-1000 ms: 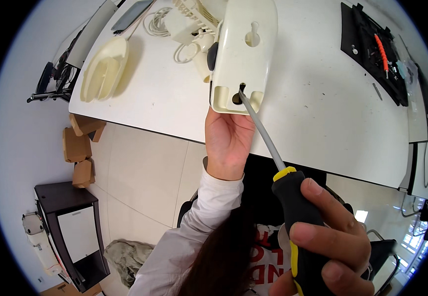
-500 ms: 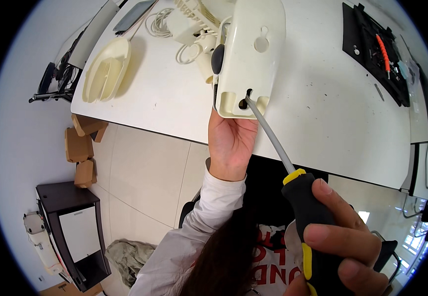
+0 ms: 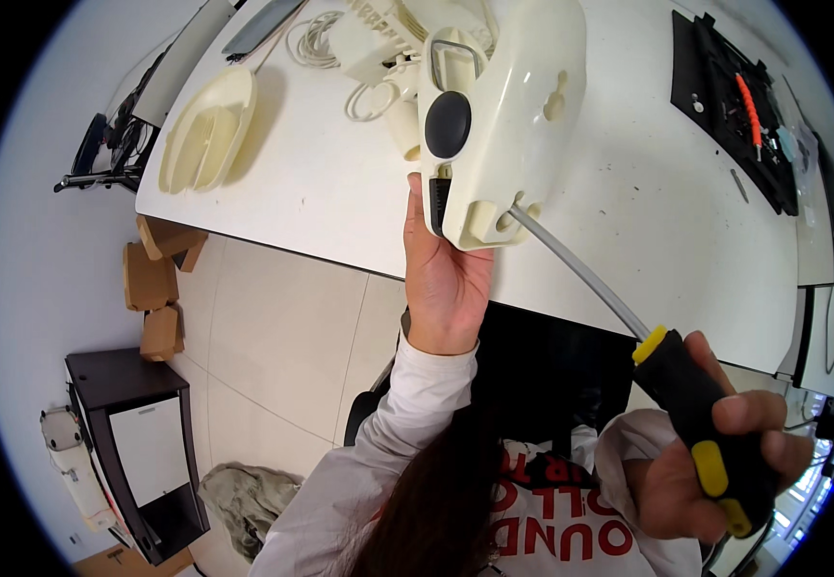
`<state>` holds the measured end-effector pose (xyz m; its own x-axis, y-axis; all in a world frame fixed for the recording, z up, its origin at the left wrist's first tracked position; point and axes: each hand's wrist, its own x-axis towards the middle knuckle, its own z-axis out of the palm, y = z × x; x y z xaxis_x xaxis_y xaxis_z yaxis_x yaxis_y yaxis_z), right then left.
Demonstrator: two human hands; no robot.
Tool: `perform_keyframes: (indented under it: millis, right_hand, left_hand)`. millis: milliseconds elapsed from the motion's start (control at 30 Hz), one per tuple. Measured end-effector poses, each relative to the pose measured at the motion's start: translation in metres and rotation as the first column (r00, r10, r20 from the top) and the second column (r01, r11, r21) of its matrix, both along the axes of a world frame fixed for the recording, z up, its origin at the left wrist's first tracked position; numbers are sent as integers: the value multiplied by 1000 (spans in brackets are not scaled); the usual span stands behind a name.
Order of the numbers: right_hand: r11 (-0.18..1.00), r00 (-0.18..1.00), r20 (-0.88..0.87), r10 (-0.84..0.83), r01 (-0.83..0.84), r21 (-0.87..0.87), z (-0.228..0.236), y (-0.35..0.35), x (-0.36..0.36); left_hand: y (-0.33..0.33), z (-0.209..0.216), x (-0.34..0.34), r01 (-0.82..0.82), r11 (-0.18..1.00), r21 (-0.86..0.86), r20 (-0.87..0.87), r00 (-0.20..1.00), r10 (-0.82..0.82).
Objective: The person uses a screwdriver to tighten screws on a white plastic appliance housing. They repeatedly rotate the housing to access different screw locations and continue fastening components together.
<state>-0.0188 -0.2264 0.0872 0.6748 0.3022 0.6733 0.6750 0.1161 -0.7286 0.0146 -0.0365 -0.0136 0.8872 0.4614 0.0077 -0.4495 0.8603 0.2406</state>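
Note:
My left hand (image 3: 449, 288) grips the lower end of a cream plastic appliance housing (image 3: 523, 115) and holds it up over the table. Its thumb lies along the left side, while the other fingers are hidden behind. On the housing show a dark round pad (image 3: 448, 125), a black slider-like strip (image 3: 441, 204) and a keyhole slot (image 3: 556, 98). In my right hand (image 3: 725, 452) is a screwdriver (image 3: 696, 399) with a black and yellow handle, fingers closed round it. The long shaft (image 3: 585, 269) slants up left, its tip at the opening in the housing's lower end.
A cream plastic shell (image 3: 207, 130) lies on the white table (image 3: 321, 192) at the left. Cream parts and a coiled cable (image 3: 316, 43) are at the back. A black tool case (image 3: 739, 106) lies far right. Cardboard boxes (image 3: 151, 276) and a dark cabinet (image 3: 138, 433) stand lower left.
The housing has turned, so its side with the dark round pad and black strip now faces up more. My right hand has moved right with the screwdriver, whose shaft now slants more flatly.

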Motion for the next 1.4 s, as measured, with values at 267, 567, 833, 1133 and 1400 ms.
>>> perform_keyframes:
  millis: [267,567,833,1133,1400]
  right_hand:
    - [996,982,-184,-40,53,67,-29,-26,10]
    - [800,955,98,-279,287,-526,-40,-38,20]
    - [689,970,32,-243,196,-697,-49,-47,14]
    - [726,967,14,-254,200,-658,-65,-51,14]
    - [834,960,-131,-246,141,-534,-79,-56,13]
  left_hand:
    - [12,-2,-9,-71,979,190,55,997,61]
    - [24,8,-31,-156,749,644,-144,937,319]
    - [10,12,-46,13,629,777,-335,855,397]
    - [6,13,-41,50,442,896,-276,841,465]
    - [11,32,-35,93,272,958,-204,888,412]
